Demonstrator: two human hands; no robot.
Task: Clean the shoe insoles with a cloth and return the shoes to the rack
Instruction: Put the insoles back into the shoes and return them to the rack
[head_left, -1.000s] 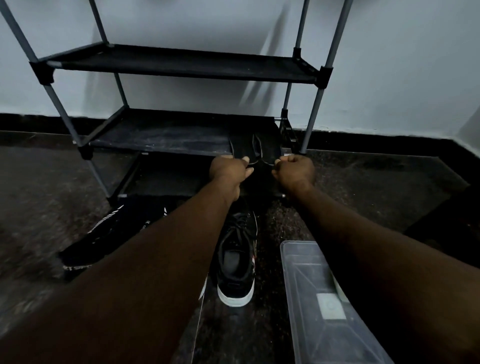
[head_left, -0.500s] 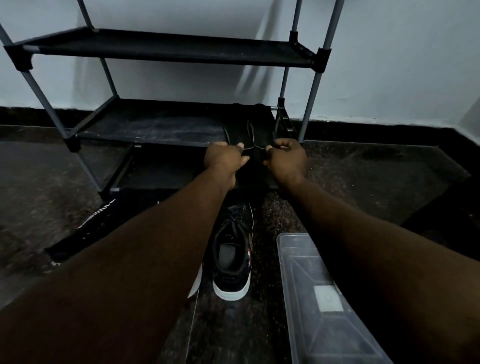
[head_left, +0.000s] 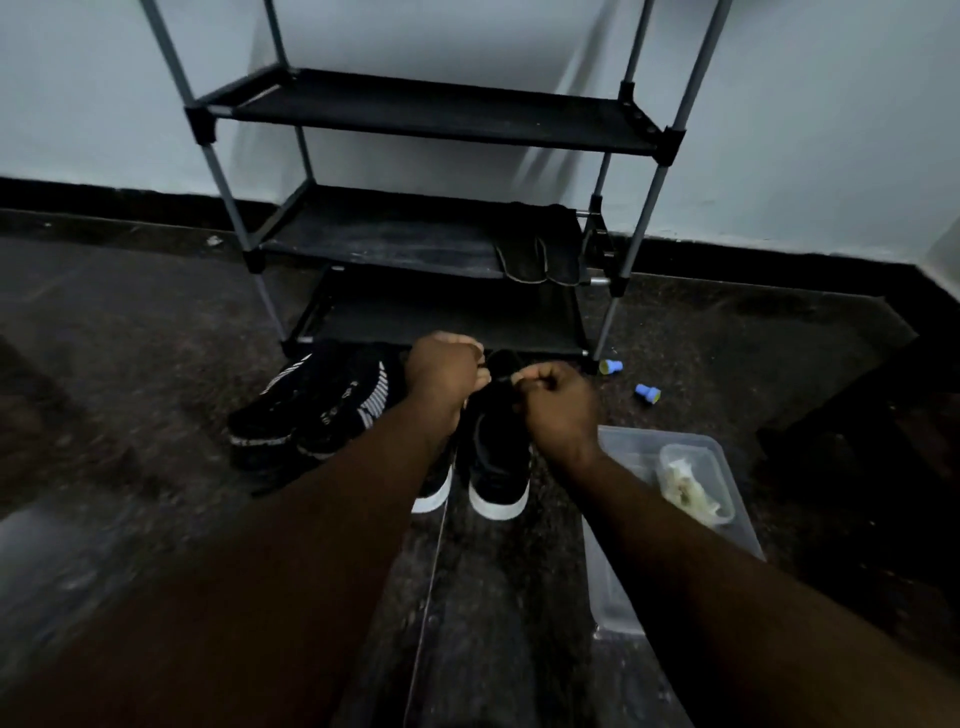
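Two dark insoles (head_left: 540, 254) lie side by side at the right end of the rack's middle shelf (head_left: 384, 239). Below, on the floor, stands a pair of black sneakers with white soles (head_left: 498, 467), toes toward me; my left forearm covers most of the left one. My left hand (head_left: 444, 369) and my right hand (head_left: 558, 410) are both curled at the far, open end of the right sneaker, pinching its collar. A pale crumpled cloth (head_left: 691, 488) lies in a clear plastic box (head_left: 623, 571) at the right.
A second pair of black shoes with white stripes (head_left: 317, 410) lies on the floor to the left, in front of the rack's lowest shelf (head_left: 447, 317). Two small blue caps (head_left: 648, 392) sit on the dark floor right of the rack. A white wall stands behind.
Both hands let go of the insoles on the middle shelf and dropped back to the black sneaker on the floor. The view pulled back, showing the cloth in the box.
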